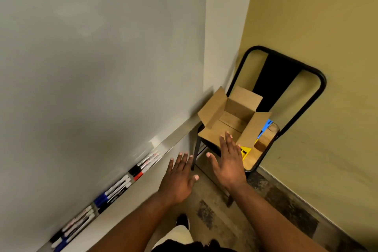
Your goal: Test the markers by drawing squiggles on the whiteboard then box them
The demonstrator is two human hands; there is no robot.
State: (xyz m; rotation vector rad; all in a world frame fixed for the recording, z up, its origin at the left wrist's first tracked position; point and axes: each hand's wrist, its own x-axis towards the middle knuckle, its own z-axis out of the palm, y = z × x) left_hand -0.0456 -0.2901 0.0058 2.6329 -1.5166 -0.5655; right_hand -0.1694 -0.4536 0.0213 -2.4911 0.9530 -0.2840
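Note:
A blank whiteboard (92,57) fills the left of the view. Several markers with black, blue and red caps lie along its metal tray (180,135), among them a blue-capped group (114,192) and a red and black group (143,166). An open cardboard box (233,118) with its flaps spread sits on a chair and looks empty inside. My left hand (179,180) hovers flat, fingers spread, just right of the tray and holds nothing. My right hand (229,159) is also flat and spread, its fingertips over the box's near flap.
The box stands on a black metal chair (302,88) with a wooden seat, set in the corner against a yellow wall (317,16). Blue and yellow objects (266,127) lie on the seat beside the box. Worn floor shows below.

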